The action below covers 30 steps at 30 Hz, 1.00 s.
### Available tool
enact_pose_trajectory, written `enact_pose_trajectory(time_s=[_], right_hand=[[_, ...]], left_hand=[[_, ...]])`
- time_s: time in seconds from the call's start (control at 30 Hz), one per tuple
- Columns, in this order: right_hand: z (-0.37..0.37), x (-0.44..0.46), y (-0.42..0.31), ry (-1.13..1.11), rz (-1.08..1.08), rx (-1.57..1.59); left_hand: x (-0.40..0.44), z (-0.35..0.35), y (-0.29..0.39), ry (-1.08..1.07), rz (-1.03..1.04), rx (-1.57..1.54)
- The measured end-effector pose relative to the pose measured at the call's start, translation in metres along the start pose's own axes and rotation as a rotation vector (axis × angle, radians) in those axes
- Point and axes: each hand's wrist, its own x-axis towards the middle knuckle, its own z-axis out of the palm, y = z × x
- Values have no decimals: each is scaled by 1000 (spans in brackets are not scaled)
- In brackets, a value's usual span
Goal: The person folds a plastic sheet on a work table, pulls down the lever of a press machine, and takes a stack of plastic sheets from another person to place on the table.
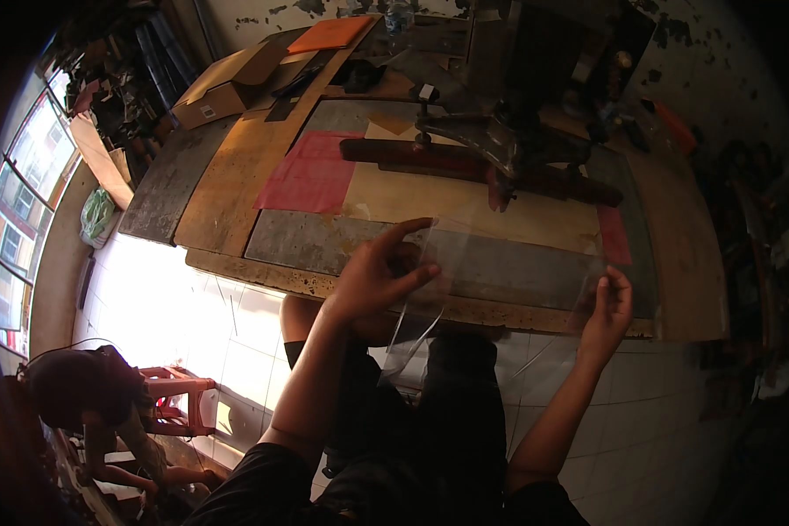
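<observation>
A clear plastic sheet [445, 254] spans the gap between my hands, over the front edge of the workbench and above my lap. My left hand [375, 273] grips its left side, thumb and forefinger at the edge. At the sheet's right side my right hand [608, 309] pinches with thumb and fingers. The sheet's lower edges hang loose and catch the light; its exact outline is hard to see. Beyond it, a dark metal press [500, 158] with a long bar stands over a cream sheet [394, 195] on the grey bench plate [316, 235].
A pink sheet [302, 175] lies left on the plate. A cardboard box [223, 92] and an orange folder [331, 33] sit at the back left. Another person [83, 394] bends by a red stool [180, 399] at lower left. A window [35, 167] is far left.
</observation>
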Motion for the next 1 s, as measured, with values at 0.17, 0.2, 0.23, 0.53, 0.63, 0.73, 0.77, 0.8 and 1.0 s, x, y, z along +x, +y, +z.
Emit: enact_pose_trajectory(time_s=[0.17,0.2,0.23,0.53,0.63,0.73,0.77,0.8,1.0], right_hand=[[0,-1,-6,3,35,7],[1,-1,-6,3,35,7],[1,-1,-7,-2,35,9],[-2,1,3,-22,23,-5],[0,-1,-2,-23,36,8],[2,-3,-5,-22,30,11],[2,-3,-5,-20,22,-1],[1,-3,-4,-20,22,-1],[1,-3,-5,-39,37,6]], left_hand=[[1,-2,-2,-37,13,64],[0,-2,-2,-37,13,64],[0,-2,-2,-33,3,81],[0,0,-1,-30,-2,48],[0,0,0,-29,-19,6],[0,0,-1,-20,-34,-13],[0,1,-3,-13,-27,-28],[0,1,-3,-14,-27,-28],[0,1,-4,-7,-2,-50]])
